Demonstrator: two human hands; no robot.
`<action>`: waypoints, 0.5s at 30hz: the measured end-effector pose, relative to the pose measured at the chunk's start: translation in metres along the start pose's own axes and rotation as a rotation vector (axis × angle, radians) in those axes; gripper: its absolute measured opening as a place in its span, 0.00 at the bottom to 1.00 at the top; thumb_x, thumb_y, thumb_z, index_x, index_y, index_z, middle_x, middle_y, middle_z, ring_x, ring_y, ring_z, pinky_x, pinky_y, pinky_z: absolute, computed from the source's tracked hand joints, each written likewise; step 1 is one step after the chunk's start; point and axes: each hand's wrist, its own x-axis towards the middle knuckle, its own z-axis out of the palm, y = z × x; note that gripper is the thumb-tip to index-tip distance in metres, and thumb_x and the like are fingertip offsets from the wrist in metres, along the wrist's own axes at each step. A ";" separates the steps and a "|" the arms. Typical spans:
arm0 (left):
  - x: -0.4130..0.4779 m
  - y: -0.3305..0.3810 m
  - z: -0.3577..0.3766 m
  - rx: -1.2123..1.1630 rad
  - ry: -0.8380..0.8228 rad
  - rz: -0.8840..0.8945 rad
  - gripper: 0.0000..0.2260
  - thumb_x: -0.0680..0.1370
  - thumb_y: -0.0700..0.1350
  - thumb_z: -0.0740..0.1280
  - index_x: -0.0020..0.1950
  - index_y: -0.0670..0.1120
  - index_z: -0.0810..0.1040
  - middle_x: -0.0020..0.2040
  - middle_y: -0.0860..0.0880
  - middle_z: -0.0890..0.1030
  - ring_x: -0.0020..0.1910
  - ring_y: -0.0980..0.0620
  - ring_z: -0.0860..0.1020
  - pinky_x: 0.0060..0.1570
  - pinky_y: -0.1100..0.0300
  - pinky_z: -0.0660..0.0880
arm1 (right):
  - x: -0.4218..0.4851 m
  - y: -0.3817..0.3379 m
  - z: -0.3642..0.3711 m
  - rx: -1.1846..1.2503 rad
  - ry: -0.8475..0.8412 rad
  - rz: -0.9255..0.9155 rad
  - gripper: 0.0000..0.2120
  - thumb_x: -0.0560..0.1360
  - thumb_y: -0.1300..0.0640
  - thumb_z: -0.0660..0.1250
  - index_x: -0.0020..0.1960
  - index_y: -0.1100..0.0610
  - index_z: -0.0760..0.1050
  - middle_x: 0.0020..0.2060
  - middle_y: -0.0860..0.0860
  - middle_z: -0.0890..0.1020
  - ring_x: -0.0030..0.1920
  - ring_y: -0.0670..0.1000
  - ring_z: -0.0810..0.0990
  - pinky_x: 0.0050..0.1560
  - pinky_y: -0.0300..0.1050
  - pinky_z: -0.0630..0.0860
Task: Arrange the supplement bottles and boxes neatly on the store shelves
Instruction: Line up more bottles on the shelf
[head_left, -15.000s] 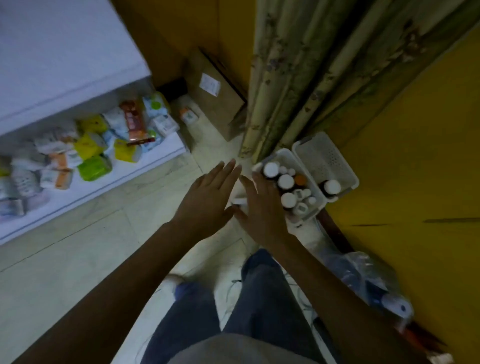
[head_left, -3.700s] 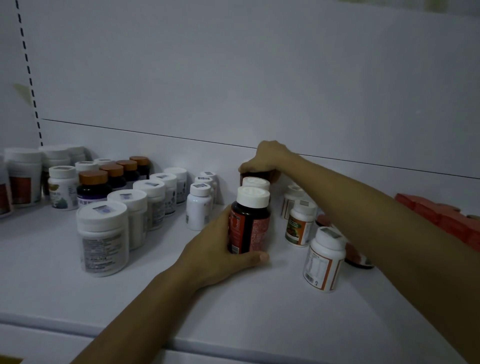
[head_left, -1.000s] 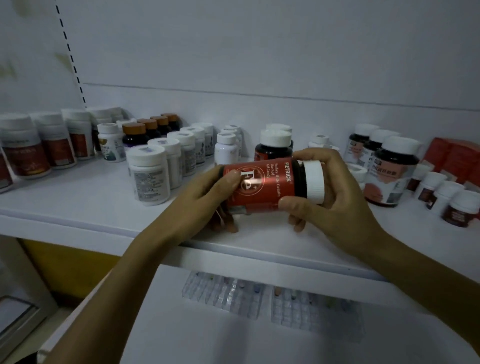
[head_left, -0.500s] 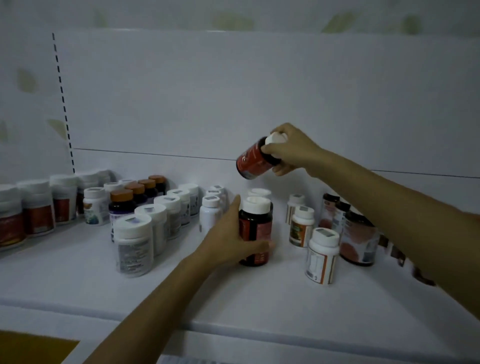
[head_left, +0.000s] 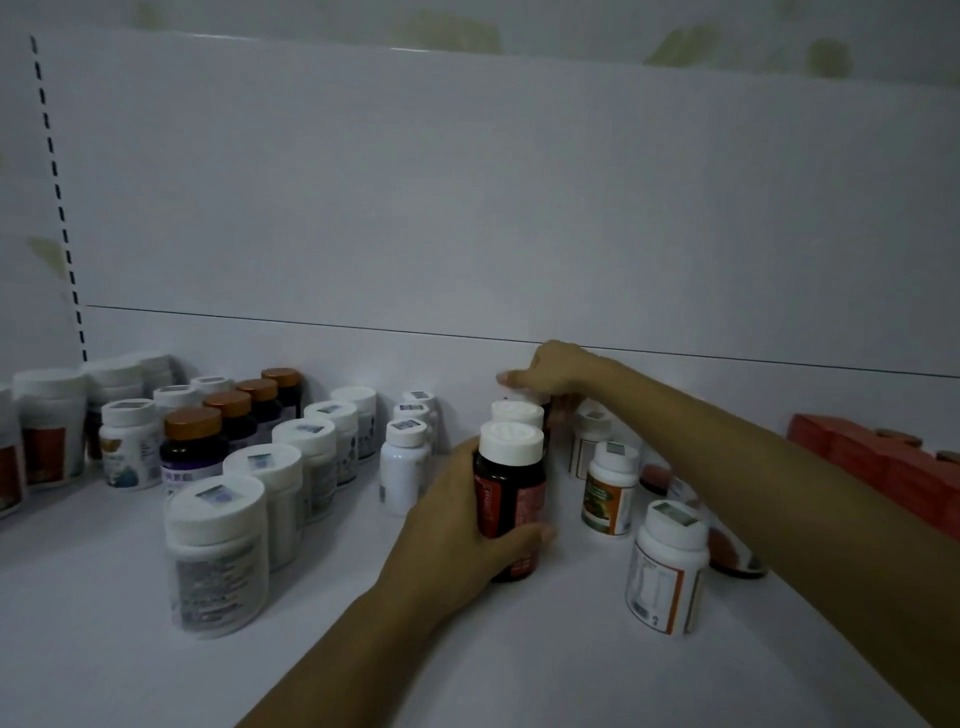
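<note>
Red bottle (head_left: 543, 402) from midair down behind front bottle (head_left: 511, 499)

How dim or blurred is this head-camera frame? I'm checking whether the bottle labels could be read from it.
Head view: dim and bluish, no glare; the right hand is motion-smeared at its fingertips; the left hand grips the dark red-labelled bottle with a white cap, its print too soft to read; the white-capped jar nearest the camera has a blurry grey label; the white shelf edges curve slightly from the wide lens.

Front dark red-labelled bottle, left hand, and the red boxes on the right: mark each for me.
Front dark bottle (head_left: 510, 451), head view, on its white cap.
Left hand (head_left: 457, 535), head view, back of hand.
Red boxes (head_left: 883, 467), head view, top face.
</note>
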 end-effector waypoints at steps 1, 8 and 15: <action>0.000 0.000 0.000 -0.009 -0.007 -0.004 0.34 0.66 0.59 0.76 0.66 0.64 0.61 0.58 0.67 0.72 0.57 0.71 0.72 0.48 0.79 0.68 | -0.002 0.003 -0.006 0.069 0.017 0.004 0.27 0.74 0.39 0.66 0.50 0.65 0.72 0.38 0.61 0.80 0.26 0.53 0.82 0.28 0.43 0.79; 0.002 0.003 0.004 -0.087 -0.049 -0.006 0.38 0.69 0.57 0.74 0.72 0.59 0.56 0.65 0.63 0.70 0.63 0.64 0.71 0.62 0.63 0.71 | -0.035 0.008 -0.017 0.114 -0.099 -0.019 0.37 0.71 0.35 0.67 0.64 0.65 0.68 0.49 0.63 0.81 0.41 0.59 0.85 0.43 0.50 0.83; 0.001 0.002 0.007 -0.079 -0.075 0.004 0.35 0.71 0.53 0.66 0.73 0.60 0.53 0.64 0.60 0.72 0.59 0.61 0.74 0.60 0.58 0.74 | -0.023 0.012 0.001 0.284 -0.153 -0.011 0.24 0.75 0.46 0.68 0.57 0.66 0.74 0.46 0.61 0.83 0.40 0.56 0.84 0.38 0.45 0.80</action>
